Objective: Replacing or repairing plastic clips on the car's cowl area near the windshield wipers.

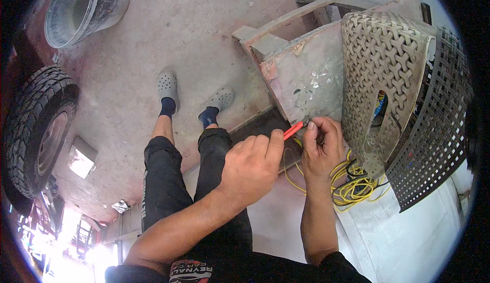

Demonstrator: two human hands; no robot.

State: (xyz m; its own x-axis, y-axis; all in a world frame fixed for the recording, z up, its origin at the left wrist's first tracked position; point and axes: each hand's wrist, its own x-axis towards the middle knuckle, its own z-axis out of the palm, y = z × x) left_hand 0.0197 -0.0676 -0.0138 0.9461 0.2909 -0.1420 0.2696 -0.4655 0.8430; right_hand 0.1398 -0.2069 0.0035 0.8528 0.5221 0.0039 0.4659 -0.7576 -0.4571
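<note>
My left hand (251, 169) is closed around a slim red tool (293, 130), its exact kind not clear. The tool points up and right from my fist toward the fingertips of my other hand. My right hand (323, 147) is closed in a pinch on a small dark piece (307, 121), too small to name, where the tool's end meets it. Both hands are over the near edge of a worn, scuffed wooden bench top (312, 86). Just below my right hand lies a loose coil of yellow cable (352, 188).
To the right stand a beige woven-pattern plastic chair (385, 53) and a dark perforated panel (434, 145). A wooden frame (286, 22) is at the far side. On the left are a tire (38, 130), a dusty bucket (109, 4) and a metal box (81, 156) on the concrete floor.
</note>
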